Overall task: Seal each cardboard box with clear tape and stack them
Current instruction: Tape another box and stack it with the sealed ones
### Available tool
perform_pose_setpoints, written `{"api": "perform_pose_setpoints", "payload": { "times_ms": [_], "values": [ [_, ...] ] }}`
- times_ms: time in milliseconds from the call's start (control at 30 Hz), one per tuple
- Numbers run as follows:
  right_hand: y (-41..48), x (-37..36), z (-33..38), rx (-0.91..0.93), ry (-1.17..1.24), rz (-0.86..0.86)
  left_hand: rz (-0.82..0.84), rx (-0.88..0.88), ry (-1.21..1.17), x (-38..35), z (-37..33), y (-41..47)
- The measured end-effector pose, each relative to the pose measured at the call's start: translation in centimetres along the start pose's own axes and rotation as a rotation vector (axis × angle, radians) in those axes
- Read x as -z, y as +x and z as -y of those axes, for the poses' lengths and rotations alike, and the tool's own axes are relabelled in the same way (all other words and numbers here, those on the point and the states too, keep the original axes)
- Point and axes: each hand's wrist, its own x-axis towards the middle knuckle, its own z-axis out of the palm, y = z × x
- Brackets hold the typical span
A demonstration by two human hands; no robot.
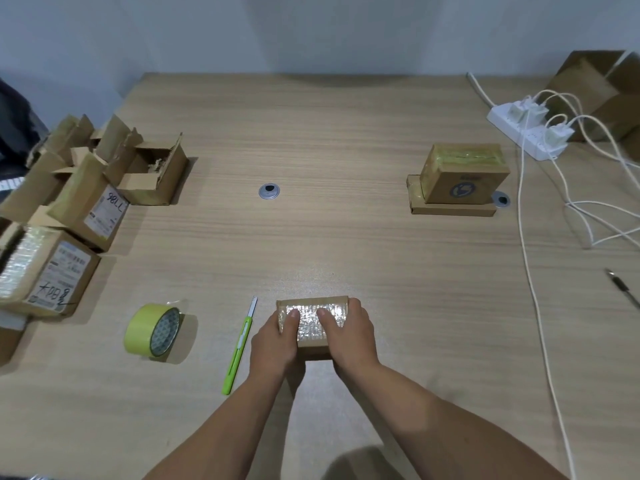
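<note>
Sitting gripped between left hand (275, 336) and right hand (349, 332), taped box (311, 322)

**One wide-angle view, taken from the head and aimed forward and down over the table (346, 140).**

The table is looked at from above its near edge, which is cut off at the bottom of the view. Its far edge is seen against the wall (311, 29) near the top, so almost the whole depth of the table is taken in. The camera is held close over the table's near-centre part, where the left hand (277, 336) and the right hand (349, 336) are seen large, gripping the taped box (311, 323), with both forearms entering from below. The table's left edge is seen slanting outward; its right side is cut off.
</note>
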Motion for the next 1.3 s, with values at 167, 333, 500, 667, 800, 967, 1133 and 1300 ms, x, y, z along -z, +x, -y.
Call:
{"api": "perform_pose_setpoints", "payload": {
  "times_ms": [167,333,500,667,800,967,1133,1300],
  "values": [
    [0.7,0.5,-0.2,0.039,-0.04,0.003,0.001,-0.041,0.145,0.3,-0.2,0.6],
    [1.0,0.8,-1.0,0.047,-0.013,0.023,-0.026,-0.064,0.141,0.4,0.3,0.7],
    [0.8,1.1,-1.0,0.042,0.016,-0.006,-0.047,-0.021,0.067,0.3,0.2,0.5],
    [0.7,1.3,-0.9,0.01,0.075,-0.015,-0.033,0.062,-0.026,1.0,0.0,0.2],
    [0.9,1.9,-1.3,-0.072,0.201,0.063,-0.026,0.109,-0.125,1.2,-0.2,-0.3],
    [1.4,2.9,-1.6,-0.227,0.548,0.124,0.118,0.152,-0.399,1.9,-0.4,-0.7],
    [1.1,3.0,-1.1,-0.183,0.609,0.122,0.135,0.132,-0.523,2.4,-1.3,-1.6],
    [1.2,2.9,-1.2,-0.188,0.641,0.158,0.103,0.134,-0.572,2.7,-1.5,-2.2]
  ]
}}
